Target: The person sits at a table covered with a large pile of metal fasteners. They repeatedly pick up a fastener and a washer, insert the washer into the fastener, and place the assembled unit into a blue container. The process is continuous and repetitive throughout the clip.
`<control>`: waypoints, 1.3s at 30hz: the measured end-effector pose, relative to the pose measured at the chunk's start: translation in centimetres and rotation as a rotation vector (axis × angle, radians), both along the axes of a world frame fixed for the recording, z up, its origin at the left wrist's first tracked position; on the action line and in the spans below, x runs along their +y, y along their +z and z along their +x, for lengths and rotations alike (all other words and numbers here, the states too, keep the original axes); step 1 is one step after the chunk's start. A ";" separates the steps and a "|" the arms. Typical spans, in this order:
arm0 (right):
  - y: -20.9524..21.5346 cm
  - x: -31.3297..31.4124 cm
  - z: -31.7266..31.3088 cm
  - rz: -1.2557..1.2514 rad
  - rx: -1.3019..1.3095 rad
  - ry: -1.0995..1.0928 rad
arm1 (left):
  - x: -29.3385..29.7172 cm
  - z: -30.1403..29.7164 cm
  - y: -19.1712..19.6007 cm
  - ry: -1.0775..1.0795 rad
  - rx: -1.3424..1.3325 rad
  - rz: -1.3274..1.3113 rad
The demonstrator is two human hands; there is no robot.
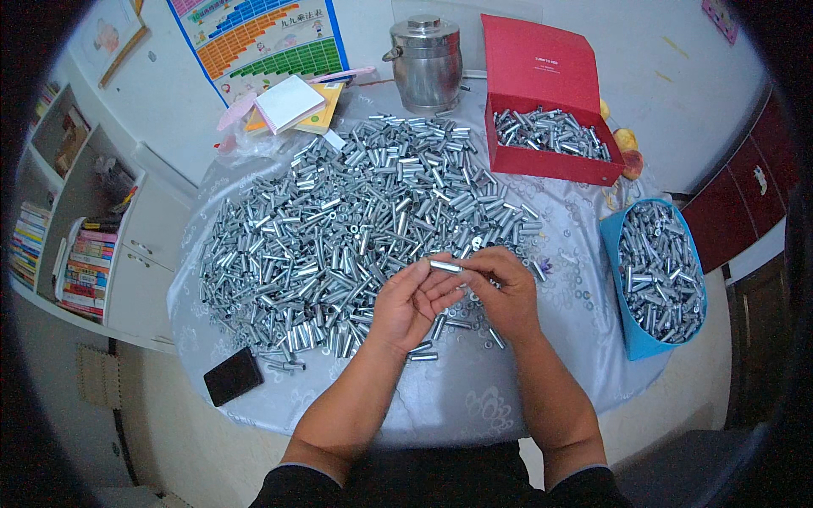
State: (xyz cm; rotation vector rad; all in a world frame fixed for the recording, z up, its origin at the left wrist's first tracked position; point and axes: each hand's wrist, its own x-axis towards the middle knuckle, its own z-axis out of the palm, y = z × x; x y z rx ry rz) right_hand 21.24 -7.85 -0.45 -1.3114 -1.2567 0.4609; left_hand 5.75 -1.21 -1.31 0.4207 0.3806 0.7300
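Observation:
A shiny metal sleeve (446, 267), a short tube, is held up between my two hands over the near side of a big pile. My left hand (401, 306) pinches its left end between thumb and finger, the other fingers curled loosely beneath. At the right end, the closed fingertips of my right hand (506, 286) grip the tube; whether they also hold a small part is hidden. The wide pile of similar metal sleeves (339, 220) spreads beyond and to the left of my hands. Several loose ones lie on the silver tablecloth (440, 406) just below them.
To the right stands a blue bin (627, 313) full of metal parts. An opened red box (542, 165), at the back right, holds more. Behind the pile are a steel canister (426, 63) and a white pad (290, 103). A black phone (233, 378) lies near the front left edge.

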 end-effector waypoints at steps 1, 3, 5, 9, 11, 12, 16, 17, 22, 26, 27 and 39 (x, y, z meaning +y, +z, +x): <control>0.0 0.0 0.0 0.003 -0.014 -0.004 | 0.1 -0.1 -0.2 0.002 0.004 0.035; 0.2 0.1 -0.1 -0.058 -0.059 -0.034 | 0.4 -0.4 -0.9 0.005 0.012 0.105; 0.6 0.0 -0.3 -0.185 -0.119 -0.087 | 0.5 -0.5 -0.3 0.116 0.073 0.143; -1.9 0.9 0.9 -0.199 -0.580 -0.105 | 0.9 -0.4 -0.1 0.186 0.134 0.182; -2.0 1.1 0.5 -0.237 -0.691 -0.065 | 0.8 -0.4 -0.1 0.176 0.181 0.192; -2.1 1.2 0.3 -0.241 -0.693 -0.076 | 0.7 -0.3 0.1 0.158 0.201 0.203; -1.9 1.4 0.1 -0.249 -0.719 -0.088 | 0.7 -0.2 0.1 0.140 0.321 0.225; -1.9 1.5 0.1 -0.250 -0.729 -0.081 | 0.5 -0.1 0.1 0.163 0.354 0.250; -2.4 1.4 0.3 -0.271 -0.487 -0.086 | 0.0 0.1 -0.7 0.233 0.525 0.515; -1.1 0.9 -0.3 -0.276 0.279 -0.078 | -0.1 -0.2 -1.5 0.232 0.787 0.911; -1.0 0.8 -0.3 -0.252 0.372 -0.038 | -0.3 0.0 -0.9 0.233 0.818 0.930; -0.9 0.7 -0.2 -0.301 0.575 0.156 | -0.6 0.1 -0.8 0.299 0.851 1.162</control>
